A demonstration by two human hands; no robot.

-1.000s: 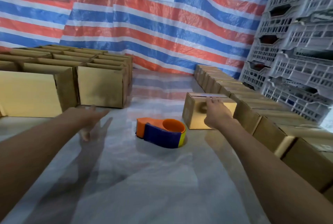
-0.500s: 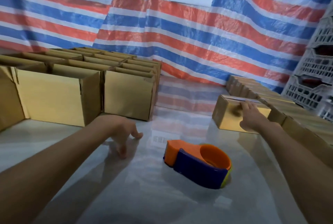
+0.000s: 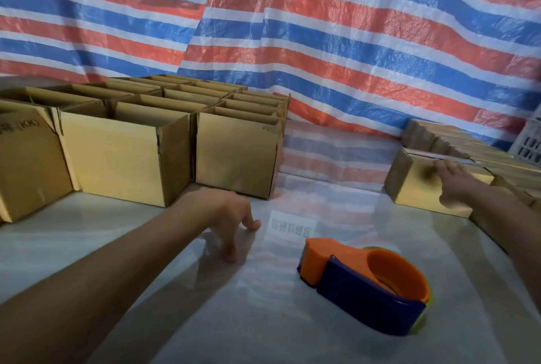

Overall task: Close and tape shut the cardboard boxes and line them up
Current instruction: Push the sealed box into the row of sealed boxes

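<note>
Closed box [image 3: 409, 185] — against right hand [image 3: 453, 184]

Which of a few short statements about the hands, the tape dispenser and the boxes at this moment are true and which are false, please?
1. The tape dispenser lies on the table with no hand on it. True.
2. The right hand touches the closed box at the near end of the right-hand row. True.
3. The left hand grips the tape dispenser. False: it holds nothing and is low over the table, in front of the open boxes.
4. The boxes on the left are taped shut. False: their tops are open, with no tape to be seen on them.
</note>
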